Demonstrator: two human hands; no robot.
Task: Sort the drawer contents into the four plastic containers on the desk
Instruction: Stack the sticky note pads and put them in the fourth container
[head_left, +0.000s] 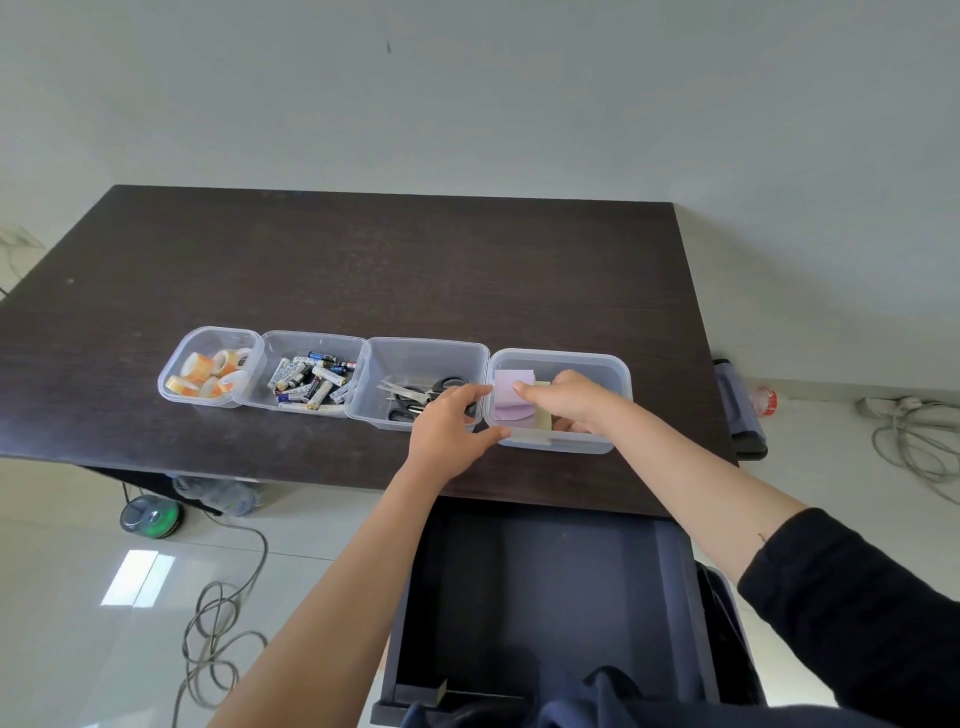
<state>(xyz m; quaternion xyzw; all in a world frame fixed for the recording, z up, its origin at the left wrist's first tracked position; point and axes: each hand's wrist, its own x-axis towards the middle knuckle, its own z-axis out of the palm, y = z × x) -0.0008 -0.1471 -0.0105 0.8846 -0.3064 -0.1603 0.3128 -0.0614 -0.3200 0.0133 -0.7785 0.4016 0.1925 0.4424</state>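
Note:
Four clear plastic containers stand in a row on the dark desk (363, 260). The first container (179, 364) holds tape rolls (208, 371). The second (311, 340) holds batteries (309, 379), and the third (415, 348) holds scissors (415, 397). In the fourth container (597, 361) lie purple and yellow sticky notes (511, 395). My right hand (566, 402) reaches into this container, its fingers curled onto the notes. My left hand (449, 431) grips the fourth container's near left corner. Below the desk edge the drawer (545, 597) stands pulled out, and its dark inside looks bare.
Cables (218, 639) coil on the tiled floor at lower left, beside a round green device (150, 515) and a plastic bottle (218, 493) under the desk. More cables (914, 436) and a red-capped bottle (763, 401) lie at right. A wall stands behind the desk.

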